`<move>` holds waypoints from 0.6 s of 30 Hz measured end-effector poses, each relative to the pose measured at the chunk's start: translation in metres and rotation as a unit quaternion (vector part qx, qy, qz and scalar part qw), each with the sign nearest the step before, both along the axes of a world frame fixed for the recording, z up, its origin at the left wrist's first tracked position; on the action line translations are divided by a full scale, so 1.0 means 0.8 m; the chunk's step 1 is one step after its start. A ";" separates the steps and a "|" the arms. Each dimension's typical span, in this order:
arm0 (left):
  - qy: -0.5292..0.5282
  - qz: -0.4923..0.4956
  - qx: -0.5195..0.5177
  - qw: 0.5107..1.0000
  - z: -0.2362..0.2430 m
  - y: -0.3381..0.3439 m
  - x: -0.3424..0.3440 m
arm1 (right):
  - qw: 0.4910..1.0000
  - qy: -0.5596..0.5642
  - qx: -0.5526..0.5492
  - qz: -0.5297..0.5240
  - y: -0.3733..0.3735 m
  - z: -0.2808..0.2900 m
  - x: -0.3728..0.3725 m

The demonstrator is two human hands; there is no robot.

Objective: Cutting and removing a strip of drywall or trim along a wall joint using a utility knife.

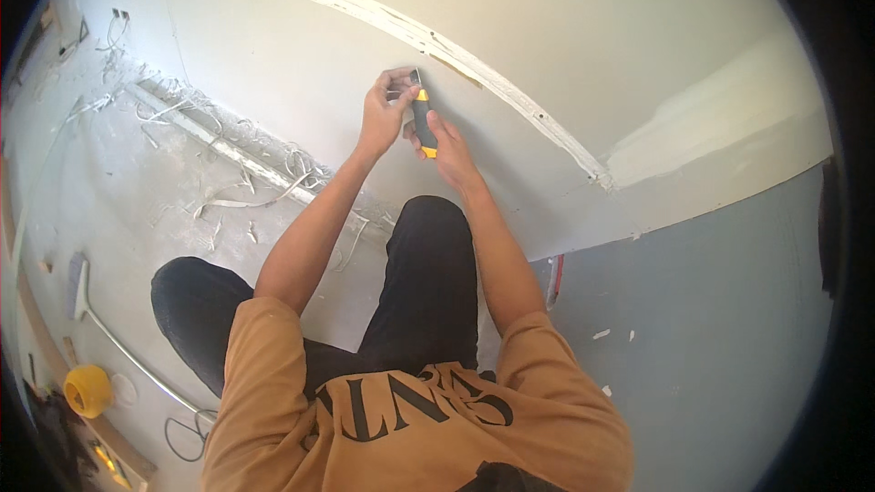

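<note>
My right hand (447, 148) is wrapped round the dark grey and yellow handle of a utility knife (423, 117), held upright close to the wall. The fingers of my left hand (386, 107) are bent and closed at the knife's upper end, where a small dark and pale piece shows between them; its detail is too small to make out. Just above the hands, a long white seam (355, 7) with rough edges and dark spots runs across the pale wallboard (565, 27). Beside the seam is a short brownish gap.
Torn pale strips (239, 203) and crumbs lie along a whitish bar (214, 144) at the wall's foot. At left on the floor are a long-handled brush (118, 342), a yellow round container (87, 391) and a wooden board (123, 446). A grey-blue surface (693, 310) spreads at right.
</note>
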State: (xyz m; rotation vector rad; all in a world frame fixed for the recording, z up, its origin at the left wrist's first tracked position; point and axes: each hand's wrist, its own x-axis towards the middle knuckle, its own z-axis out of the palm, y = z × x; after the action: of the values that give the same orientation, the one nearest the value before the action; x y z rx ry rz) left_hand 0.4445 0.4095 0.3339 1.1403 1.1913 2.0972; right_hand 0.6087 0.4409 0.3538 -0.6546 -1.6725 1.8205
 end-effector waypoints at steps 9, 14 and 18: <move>-0.053 0.031 0.006 0.998 0.021 0.015 0.005 | 0.960 -0.081 0.194 -0.186 0.018 -0.002 -0.034; 0.023 0.052 0.055 0.997 0.030 0.009 0.028 | 0.920 -0.038 0.279 -0.272 0.017 0.005 -0.041; 0.021 0.083 0.058 0.995 0.027 0.008 0.034 | 0.922 -0.061 0.263 -0.277 0.016 0.011 -0.042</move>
State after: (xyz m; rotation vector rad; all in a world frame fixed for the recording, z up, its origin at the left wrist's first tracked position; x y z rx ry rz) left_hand 0.4718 0.4156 0.3559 1.1774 1.2357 2.3043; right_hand 0.5751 0.4533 0.3628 -0.8923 -1.7229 0.9010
